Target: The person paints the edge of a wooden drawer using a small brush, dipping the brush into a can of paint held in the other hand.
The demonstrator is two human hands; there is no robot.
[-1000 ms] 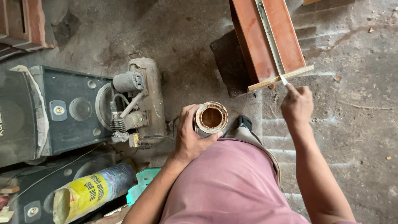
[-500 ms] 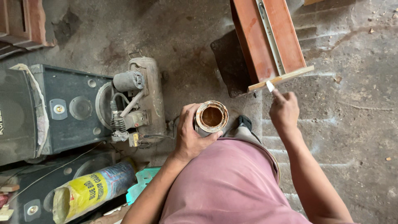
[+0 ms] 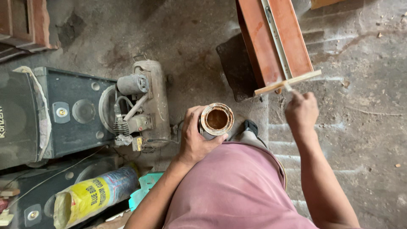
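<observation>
Wood-stain tin (image 3: 217, 119) sits open in my left hand (image 3: 196, 140), grip wrapped round its side, while my right hand (image 3: 302, 111) pinches a brush (image 3: 288, 87) at the red-brown drawer's (image 3: 275, 42) pale front strip (image 3: 287, 82), which I judge unstained.

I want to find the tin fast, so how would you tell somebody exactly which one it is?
Start at the dusty grey machine on the concrete floor, then look just to its right. There the person's left hand is wrapped around a small round tin. Unlike the yellow sack nearby, it is open on top, with a crusty rusty rim and brown liquid inside.
</observation>
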